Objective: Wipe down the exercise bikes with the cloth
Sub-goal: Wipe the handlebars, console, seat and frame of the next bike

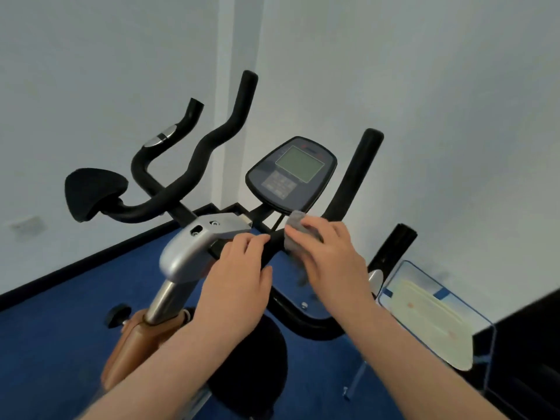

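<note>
Head view shows our right hand [328, 253] pressing a grey cloth [295, 230] around the black handlebar [274, 242] of the exercise bike [194, 247], just below the console [291, 174], with its fingers [306, 234] curled over the cloth. Our left hand [239, 277] steadies the same bar just beside the silver stem cover [185, 253], its fingers curled over the bar. We judge the step is best done by keeping the cloth wrapped fully round the tube, drawing it along the bar's length with firm pressure, and bracing with the left hand so the bar does not shift.
</note>
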### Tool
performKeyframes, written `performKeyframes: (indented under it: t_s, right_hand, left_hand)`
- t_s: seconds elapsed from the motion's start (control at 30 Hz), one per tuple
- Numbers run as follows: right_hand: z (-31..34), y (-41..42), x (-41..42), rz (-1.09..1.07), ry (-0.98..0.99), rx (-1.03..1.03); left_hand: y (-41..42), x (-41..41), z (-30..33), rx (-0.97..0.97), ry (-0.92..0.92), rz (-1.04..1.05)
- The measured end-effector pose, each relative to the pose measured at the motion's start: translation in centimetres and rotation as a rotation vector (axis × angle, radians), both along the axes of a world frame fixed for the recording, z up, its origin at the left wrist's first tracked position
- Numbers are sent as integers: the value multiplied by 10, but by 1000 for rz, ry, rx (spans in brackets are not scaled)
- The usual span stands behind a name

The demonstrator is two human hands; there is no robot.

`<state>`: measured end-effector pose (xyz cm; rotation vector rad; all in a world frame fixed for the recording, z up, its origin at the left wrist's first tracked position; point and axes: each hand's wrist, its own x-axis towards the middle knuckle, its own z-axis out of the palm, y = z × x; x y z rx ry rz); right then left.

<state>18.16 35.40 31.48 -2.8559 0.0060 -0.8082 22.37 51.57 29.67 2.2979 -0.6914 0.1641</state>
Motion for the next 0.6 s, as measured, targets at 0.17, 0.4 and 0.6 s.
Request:
performKeyframes:
  t_s: [0.17,0.4,0.6]
  right_hand:
    - [19,-22,10,-126,-110,206]
    - [43,-58,12,-52,51,187]
    - [38,-53,22,-109,5,85]
  left_hand:
    - [-2,1,2,-46,40,-8]
    - [-23,20,21,-30,110,4]
    - [-74,28,34,-139,216,5]
